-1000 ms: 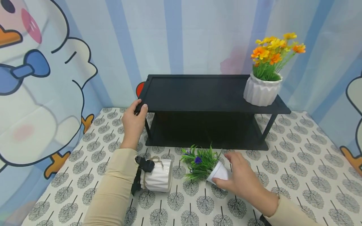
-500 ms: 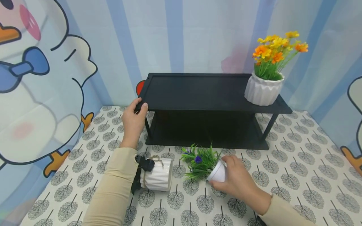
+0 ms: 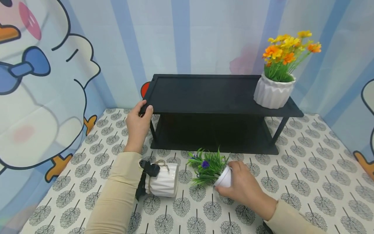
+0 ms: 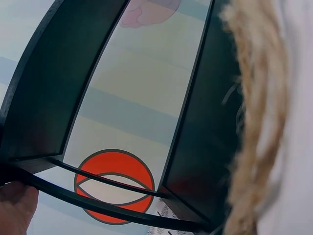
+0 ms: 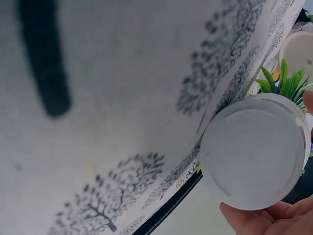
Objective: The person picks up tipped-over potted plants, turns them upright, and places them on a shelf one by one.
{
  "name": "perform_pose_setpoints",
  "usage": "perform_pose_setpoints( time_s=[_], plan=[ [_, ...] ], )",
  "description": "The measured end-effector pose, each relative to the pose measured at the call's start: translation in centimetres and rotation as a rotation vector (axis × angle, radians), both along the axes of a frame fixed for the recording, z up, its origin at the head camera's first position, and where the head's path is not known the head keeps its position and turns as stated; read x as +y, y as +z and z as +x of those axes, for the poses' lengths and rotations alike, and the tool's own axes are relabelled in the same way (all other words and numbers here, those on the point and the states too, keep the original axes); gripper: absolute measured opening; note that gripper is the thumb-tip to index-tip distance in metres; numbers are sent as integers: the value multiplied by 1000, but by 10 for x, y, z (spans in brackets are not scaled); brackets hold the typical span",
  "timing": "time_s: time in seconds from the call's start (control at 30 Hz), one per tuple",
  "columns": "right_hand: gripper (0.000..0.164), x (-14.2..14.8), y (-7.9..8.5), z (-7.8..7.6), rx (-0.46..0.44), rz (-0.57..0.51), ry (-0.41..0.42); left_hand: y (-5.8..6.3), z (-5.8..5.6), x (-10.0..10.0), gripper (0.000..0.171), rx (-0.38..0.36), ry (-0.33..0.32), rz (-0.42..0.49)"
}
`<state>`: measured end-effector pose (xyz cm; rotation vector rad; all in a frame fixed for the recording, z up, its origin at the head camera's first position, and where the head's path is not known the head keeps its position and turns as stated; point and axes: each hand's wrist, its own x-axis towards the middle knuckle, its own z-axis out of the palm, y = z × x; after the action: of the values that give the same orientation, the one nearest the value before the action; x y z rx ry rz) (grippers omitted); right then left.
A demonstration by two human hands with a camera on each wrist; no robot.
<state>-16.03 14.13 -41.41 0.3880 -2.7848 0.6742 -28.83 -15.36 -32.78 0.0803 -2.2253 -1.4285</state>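
Note:
My left hand grips the near left corner of the black two-tier shelf, thumb at the top edge. In the left wrist view its fingertips meet the shelf's corner. My right hand holds the small white pot of an artificial plant lying tipped on the cloth. The plant's green leaves and purple flowers point left, towards the shelf's front. The pot's round white base faces the right wrist camera, with fingers and thumb around its sides.
A white ribbed pot tied with twine lies on its side by my left forearm. Yellow and orange flowers in a white fluted pot stand on the shelf's top right. Tree-patterned cloth covers the table; a cartoon-printed curtain hangs behind.
My right hand has moved left and closed its fingers and thumb round the small white pot. The left hand keeps its hold on the shelf corner. The head view has shifted slightly.

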Motion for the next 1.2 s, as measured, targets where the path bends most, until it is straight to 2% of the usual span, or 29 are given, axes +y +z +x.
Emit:
perform_pose_setpoints(
  time_s=[0.47,0.8,0.97,1.2],
  plan=[
    [74,-2,2,-4,-53,14,-27,-1,-2,-1,43,-7,5,-2],
    [68,-1,4,-5,-52,-8,-4,-2,-2,-1,44,-19,-1,-5],
    [68,-1,8,-4,-15,-77,14,-2,-1,-1,44,-20,-1,-1],
    [62,0,11,-9,-25,-280,41,-1,-1,-2,44,-16,-1,-4]
  ],
)
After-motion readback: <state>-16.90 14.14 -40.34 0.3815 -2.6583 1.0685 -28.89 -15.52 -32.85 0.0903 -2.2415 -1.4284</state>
